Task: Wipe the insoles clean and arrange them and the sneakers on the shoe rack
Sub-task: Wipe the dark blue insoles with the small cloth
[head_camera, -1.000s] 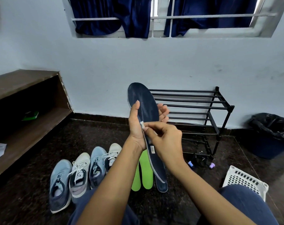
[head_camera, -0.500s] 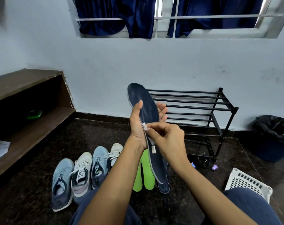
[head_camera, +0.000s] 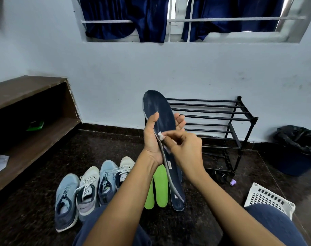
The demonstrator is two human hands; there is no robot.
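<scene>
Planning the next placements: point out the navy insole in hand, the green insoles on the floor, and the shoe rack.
navy insole (head_camera: 158, 105): head view, toe end.
green insoles (head_camera: 161, 187): head view, middle of the right one.
shoe rack (head_camera: 238, 99): head view, top right rear corner joint.

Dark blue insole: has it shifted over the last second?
No. The dark blue insole stays upright in the left hand, toe just left of the shoe rack's top rails; the right hand pinches a white wipe on it.
</scene>
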